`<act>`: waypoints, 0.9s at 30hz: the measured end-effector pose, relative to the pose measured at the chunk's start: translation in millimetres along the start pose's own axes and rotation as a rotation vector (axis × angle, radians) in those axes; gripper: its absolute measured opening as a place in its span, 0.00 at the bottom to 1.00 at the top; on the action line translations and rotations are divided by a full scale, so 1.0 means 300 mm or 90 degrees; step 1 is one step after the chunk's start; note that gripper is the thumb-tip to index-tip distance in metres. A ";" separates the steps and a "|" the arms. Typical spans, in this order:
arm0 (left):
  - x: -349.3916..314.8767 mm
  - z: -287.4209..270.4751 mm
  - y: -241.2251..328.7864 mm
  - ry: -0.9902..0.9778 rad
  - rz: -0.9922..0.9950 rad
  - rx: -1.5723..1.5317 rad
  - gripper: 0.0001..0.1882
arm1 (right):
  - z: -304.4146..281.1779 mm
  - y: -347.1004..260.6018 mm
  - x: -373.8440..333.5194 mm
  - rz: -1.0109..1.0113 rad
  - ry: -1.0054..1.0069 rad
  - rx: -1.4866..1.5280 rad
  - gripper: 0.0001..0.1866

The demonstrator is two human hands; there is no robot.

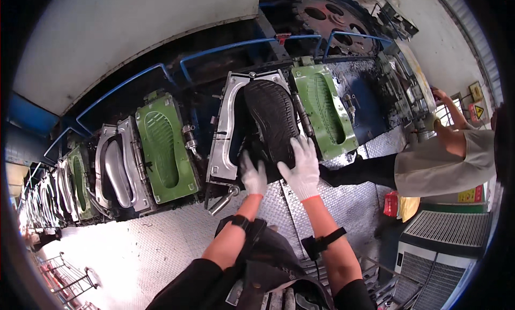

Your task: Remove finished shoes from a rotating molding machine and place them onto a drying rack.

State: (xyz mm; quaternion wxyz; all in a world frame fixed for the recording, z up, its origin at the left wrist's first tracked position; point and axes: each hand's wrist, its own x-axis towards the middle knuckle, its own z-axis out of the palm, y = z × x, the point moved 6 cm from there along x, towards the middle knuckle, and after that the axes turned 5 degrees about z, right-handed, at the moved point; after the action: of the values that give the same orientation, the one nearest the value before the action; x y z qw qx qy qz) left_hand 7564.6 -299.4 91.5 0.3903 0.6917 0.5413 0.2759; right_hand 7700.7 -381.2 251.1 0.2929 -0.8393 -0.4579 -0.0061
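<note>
A black shoe sole (270, 114) with a treaded edge rests in a silver mould frame (222, 133), tilted toward the frame's right side. My right hand (302, 169), in a white knitted glove, touches the sole's near end with fingers stretched and thumb spread. Just left of it, my left hand (253, 177) wears a matching glove. Its fingers are apart and reach over the frame's near edge, beside dark material under the sole; their tips are partly in shadow. A green mould plate (324, 108) with a sole-shaped hollow stands open on the right of the frame.
Another green mould plate (163, 149) and a silver foot-shaped mould (115, 170) continue the row leftward. Blue rails (230, 48) run behind. At right, a co-worker's sleeve (445, 165) is close to machinery, above a grey ventilated unit (445, 245). Patterned metal flooring (177, 235) lies below.
</note>
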 end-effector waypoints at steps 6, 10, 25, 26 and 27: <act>0.218 0.084 -0.150 0.074 -0.172 0.299 0.26 | 0.113 0.036 0.047 -0.051 -0.098 -0.040 0.51; 0.310 0.055 -0.170 0.194 -0.150 -0.036 0.20 | 0.130 0.056 0.045 -0.069 -0.126 -0.071 0.51; 0.084 0.250 -0.170 -0.195 -0.231 -0.719 0.30 | 0.170 0.063 0.068 -0.032 -0.194 -0.043 0.50; 0.087 0.250 -0.178 -0.196 -0.243 -0.730 0.30 | 0.178 0.056 0.067 -0.036 -0.201 -0.038 0.50; 0.088 0.243 -0.188 -0.196 -0.247 -0.737 0.30 | 0.186 0.053 0.068 -0.034 -0.208 -0.037 0.51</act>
State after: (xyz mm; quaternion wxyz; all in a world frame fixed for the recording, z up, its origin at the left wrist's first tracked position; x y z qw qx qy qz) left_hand 7600.1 -285.4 3.6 0.8178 0.2896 0.3577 0.3456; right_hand 7710.4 -344.3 203.0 0.1896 -0.8247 -0.5214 0.1095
